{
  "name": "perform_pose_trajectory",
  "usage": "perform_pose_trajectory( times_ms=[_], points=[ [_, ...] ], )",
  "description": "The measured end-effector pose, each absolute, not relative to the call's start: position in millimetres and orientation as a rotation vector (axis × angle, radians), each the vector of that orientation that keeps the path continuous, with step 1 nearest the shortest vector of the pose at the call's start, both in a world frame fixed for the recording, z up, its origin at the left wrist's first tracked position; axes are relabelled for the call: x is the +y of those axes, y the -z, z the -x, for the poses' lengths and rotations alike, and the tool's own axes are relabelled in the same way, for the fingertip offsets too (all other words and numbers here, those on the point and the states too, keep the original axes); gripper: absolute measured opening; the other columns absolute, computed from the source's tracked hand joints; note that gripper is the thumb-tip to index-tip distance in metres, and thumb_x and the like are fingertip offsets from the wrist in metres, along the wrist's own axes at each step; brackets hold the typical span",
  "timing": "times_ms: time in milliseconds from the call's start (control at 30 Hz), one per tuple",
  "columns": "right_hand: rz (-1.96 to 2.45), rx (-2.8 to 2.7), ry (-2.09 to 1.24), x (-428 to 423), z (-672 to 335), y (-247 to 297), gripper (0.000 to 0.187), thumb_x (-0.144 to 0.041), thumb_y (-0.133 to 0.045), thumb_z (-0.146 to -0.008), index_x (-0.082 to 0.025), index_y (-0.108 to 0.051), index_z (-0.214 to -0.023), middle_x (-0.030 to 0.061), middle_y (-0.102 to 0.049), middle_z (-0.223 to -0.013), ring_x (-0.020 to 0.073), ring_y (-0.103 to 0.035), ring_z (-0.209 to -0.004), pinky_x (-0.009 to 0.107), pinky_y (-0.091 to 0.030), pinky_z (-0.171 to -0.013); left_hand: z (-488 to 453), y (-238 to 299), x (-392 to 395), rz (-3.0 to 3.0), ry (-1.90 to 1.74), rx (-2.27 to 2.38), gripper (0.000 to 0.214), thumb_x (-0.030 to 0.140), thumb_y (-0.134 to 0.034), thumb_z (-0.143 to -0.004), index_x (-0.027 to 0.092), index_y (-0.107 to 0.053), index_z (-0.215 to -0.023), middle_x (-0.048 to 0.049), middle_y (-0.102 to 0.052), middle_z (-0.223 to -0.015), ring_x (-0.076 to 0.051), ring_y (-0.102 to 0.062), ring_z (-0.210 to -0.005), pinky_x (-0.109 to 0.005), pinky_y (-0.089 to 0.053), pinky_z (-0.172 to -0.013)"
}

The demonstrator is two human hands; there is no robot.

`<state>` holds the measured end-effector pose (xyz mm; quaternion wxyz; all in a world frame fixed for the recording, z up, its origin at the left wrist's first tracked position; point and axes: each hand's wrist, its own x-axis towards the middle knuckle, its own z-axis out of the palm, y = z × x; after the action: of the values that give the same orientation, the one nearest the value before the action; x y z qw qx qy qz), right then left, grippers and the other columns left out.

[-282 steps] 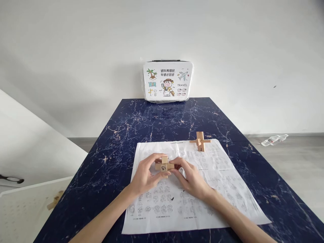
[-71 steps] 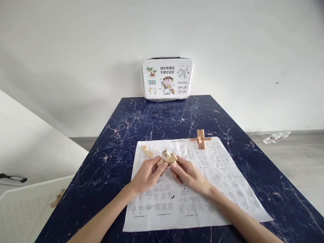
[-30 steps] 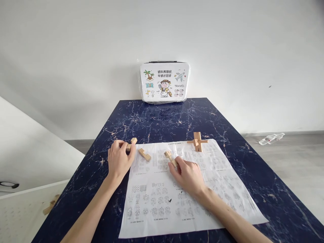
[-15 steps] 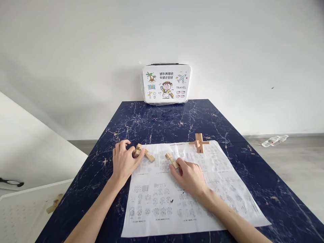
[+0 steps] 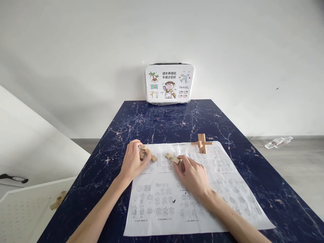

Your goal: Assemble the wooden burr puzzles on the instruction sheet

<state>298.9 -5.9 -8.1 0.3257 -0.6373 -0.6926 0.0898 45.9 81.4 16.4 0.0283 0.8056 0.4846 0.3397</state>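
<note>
At the upper left of the paper sheet, my left hand curls its thumb and fingers around notched wooden puzzle pieces. Part of these pieces is hidden by the fingers. My right hand pinches the near end of another notched wooden puzzle piece, which lies low over the sheet and points away to the left. Small dark marks show on its far end. Beyond my right hand, a cross-shaped wooden assembly stands on the sheet's top edge, touched by neither hand.
The sheet, printed with faint diagrams, lies on a dark blue marbled table. A white cartoon-printed case leans on the wall at the back. Plastic bottles lie on the floor at right. Lower left, a white container has wooden pieces at its edge.
My left hand has shifted right and closed in on its wooden pieces, which have turned. The piece in my right hand has tipped flatter. The whole view has slid slightly.
</note>
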Motion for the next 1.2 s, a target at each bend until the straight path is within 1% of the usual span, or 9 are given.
perform_pose_trajectory(
  times_ms=[167,333,433,600,667,733,900,1033,1200],
  points=[
    [1.493,-1.893,-0.332,-4.9,-300.4,5.4,0.014,-0.027,-0.053,-0.104,-0.023,-0.060,-0.116,0.0049,-0.069,-0.085,0.0241,-0.066,-0.075,0.035,-0.048,-0.067,-51.0,-13.2,76.0,-2.393,-0.941,1.337,0.047,0.037,-0.070,-0.096,0.023,-0.045,-0.134,-0.0191,-0.051,-0.148,-0.036,-0.055,-0.139,-0.054,-0.049,-0.112],
    [1.246,-2.021,-0.475,-8.0,-300.2,-0.3,0.042,-0.020,-0.057,-0.101,-0.024,-0.050,-0.142,0.0112,-0.071,-0.114,0.0291,-0.067,-0.100,0.045,-0.057,-0.086,-56.0,-13.5,69.8,-2.275,-0.895,1.265,0.054,0.039,-0.069,-0.099,0.026,-0.042,-0.144,-0.0175,-0.049,-0.157,-0.035,-0.053,-0.146,-0.053,-0.050,-0.115],
    [1.105,-2.081,-0.509,-10.2,-299.7,-3.9,0.048,-0.020,-0.058,-0.101,-0.024,-0.046,-0.147,0.0124,-0.069,-0.119,0.0302,-0.067,-0.107,0.048,-0.060,-0.089,-59.7,-12.5,64.5,-2.267,-0.825,1.253,0.062,0.042,-0.069,-0.099,0.028,-0.037,-0.150,-0.0164,-0.045,-0.163,-0.036,-0.048,-0.151,-0.055,-0.050,-0.116],
    [1.073,-2.018,-0.489,-9.8,-300.0,-4.8,0.039,-0.015,-0.055,-0.102,-0.024,-0.052,-0.140,0.0105,-0.071,-0.112,0.0276,-0.069,-0.100,0.046,-0.061,-0.086,-69.8,-12.7,57.1,-2.587,-0.718,1.193,0.074,0.045,-0.072,-0.098,0.030,-0.033,-0.159,-0.0140,-0.038,-0.169,-0.040,-0.027,-0.162,-0.068,-0.023,-0.130],
    [1.093,-1.965,-0.509,-8.8,-300.3,-3.7,0.036,-0.014,-0.053,-0.103,-0.025,-0.053,-0.137,0.0093,-0.071,-0.109,0.0253,-0.069,-0.094,0.043,-0.060,-0.083,-74.5,-14.4,56.5,-2.678,-0.663,1.170,0.068,0.049,-0.070,-0.100,0.033,-0.038,-0.158,-0.0104,-0.038,-0.170,-0.041,-0.025,-0.162,-0.070,-0.021,-0.130],
    [1.129,-1.918,-0.539,-7.9,-300.5,-2.3,0.033,-0.015,-0.052,-0.103,-0.025,-0.053,-0.135,0.0084,-0.071,-0.108,0.0236,-0.068,-0.090,0.041,-0.060,-0.081,-78.0,-16.6,57.0,-2.719,-0.619,1.115,0.054,0.049,-0.065,-0.104,0.035,-0.047,-0.153,-0.0080,-0.043,-0.167,-0.040,-0.028,-0.161,-0.068,-0.028,-0.129],
    [1.187,-1.886,-0.580,-7.4,-300.4,-1.2,0.027,-0.017,-0.050,-0.104,-0.024,-0.055,-0.129,0.0071,-0.071,-0.102,0.0226,-0.067,-0.086,0.039,-0.058,-0.078,-78.0,-18.9,59.7,-2.726,-0.632,1.032,0.026,0.044,-0.055,-0.110,0.028,-0.062,-0.130,-0.0090,-0.059,-0.143,-0.034,-0.045,-0.149,-0.060,-0.037,-0.126],
    [1.202,-1.901,-0.596,-8.5,-300.0,-3.2,0.022,-0.018,-0.048,-0.105,-0.024,-0.057,-0.124,0.0077,-0.072,-0.099,0.0228,-0.068,-0.085,0.038,-0.057,-0.077,-72.0,-13.5,63.0,-2.737,-0.649,1.142,0.022,0.038,-0.048,-0.112,0.023,-0.058,-0.125,-0.0123,-0.057,-0.142,-0.036,-0.045,-0.147,-0.062,-0.039,-0.124],
    [1.216,-1.847,-0.649,-7.8,-299.5,-3.1,0.019,-0.022,-0.050,-0.105,-0.024,-0.060,-0.120,0.0082,-0.072,-0.099,0.0234,-0.067,-0.085,0.040,-0.055,-0.077,-62.4,-3.4,69.5,-2.746,-0.669,1.376,0.030,0.035,-0.044,-0.112,0.018,-0.054,-0.135,-0.0172,-0.053,-0.147,-0.043,-0.041,-0.150,-0.071,-0.034,-0.124]
  ],
)
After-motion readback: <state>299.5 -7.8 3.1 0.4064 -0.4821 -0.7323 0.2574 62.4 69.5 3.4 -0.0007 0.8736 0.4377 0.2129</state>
